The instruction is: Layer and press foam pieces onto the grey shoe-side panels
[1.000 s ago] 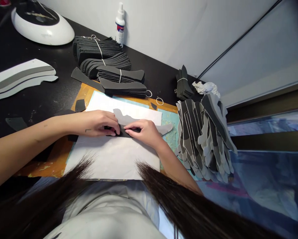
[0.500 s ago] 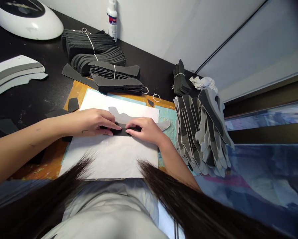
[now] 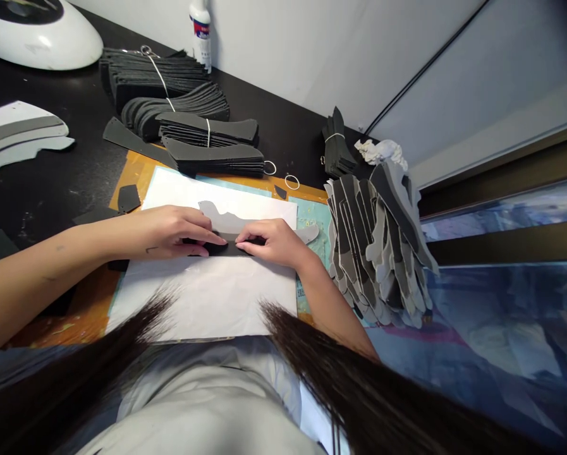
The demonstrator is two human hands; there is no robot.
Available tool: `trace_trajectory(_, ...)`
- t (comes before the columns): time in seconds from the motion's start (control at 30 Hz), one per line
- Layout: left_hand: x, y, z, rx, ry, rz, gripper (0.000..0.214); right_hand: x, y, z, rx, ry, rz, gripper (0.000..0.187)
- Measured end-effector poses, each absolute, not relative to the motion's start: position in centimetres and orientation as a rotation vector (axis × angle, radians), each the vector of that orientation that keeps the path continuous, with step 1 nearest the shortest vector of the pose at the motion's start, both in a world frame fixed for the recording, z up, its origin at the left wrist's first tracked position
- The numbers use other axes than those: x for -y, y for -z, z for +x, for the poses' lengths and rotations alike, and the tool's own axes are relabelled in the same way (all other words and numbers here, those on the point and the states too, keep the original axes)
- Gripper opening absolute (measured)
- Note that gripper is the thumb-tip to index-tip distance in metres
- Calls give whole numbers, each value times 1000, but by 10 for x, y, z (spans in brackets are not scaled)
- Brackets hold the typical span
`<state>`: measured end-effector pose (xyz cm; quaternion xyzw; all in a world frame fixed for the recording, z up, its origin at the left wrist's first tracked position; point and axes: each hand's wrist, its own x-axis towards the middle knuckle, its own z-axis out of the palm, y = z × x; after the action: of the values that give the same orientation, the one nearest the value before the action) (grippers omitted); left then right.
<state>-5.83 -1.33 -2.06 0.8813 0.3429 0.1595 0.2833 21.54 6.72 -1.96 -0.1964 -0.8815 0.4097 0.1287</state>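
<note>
A grey cut-out piece (image 3: pixel 226 221) lies on a white sheet of paper (image 3: pixel 207 297) in front of me. A dark strip (image 3: pixel 226 246) rests along its near edge. My left hand (image 3: pixel 169 230) lies over the left part, fingers pressed flat onto the dark strip. My right hand (image 3: pixel 276 241) sits on the right part, fingertips pressing the same strip down. The two hands almost touch at the middle. The grey piece's right tip (image 3: pixel 309 234) sticks out past my right hand.
Bundles of black cut pieces (image 3: pixel 207 136) tied with rubber bands lie behind the paper. A fanned stack of grey and black pieces (image 3: pixel 378 240) stands to the right. A glue bottle (image 3: pixel 200 31) stands by the wall. A white device (image 3: pixel 36 38) sits far left.
My view has shifted, so everything sits a little further left and higher. Both hands stay pressed on the pieces with the fingertips slightly closer together.
</note>
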Motion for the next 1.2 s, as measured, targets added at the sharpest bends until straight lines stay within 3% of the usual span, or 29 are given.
trace_trajectory(0.37, 14, 17, -56, -923, -401, 2389, 36, -68, 19, 215, 2609, -1142, -548, 10)
trace_trajectory(0.63, 21, 20, -50, -786, -455, 2729, 45, -67, 18, 215, 2764, -944, -492, 12)
trace_trajectory(0.87, 27, 33, -50, -873, -386, 2810, 46, -71, 1, 234, 2707, -1081, -740, 16)
trace_trajectory(1.07, 26, 31, -34, -915, -586, 2912, 24, -69, 0, 243, 2793, -949, -872, 5)
trace_trajectory(1.2, 24, 29, -24, -946, -604, 3009, 28, -65, 10, 243, 2787, -877, -844, 8)
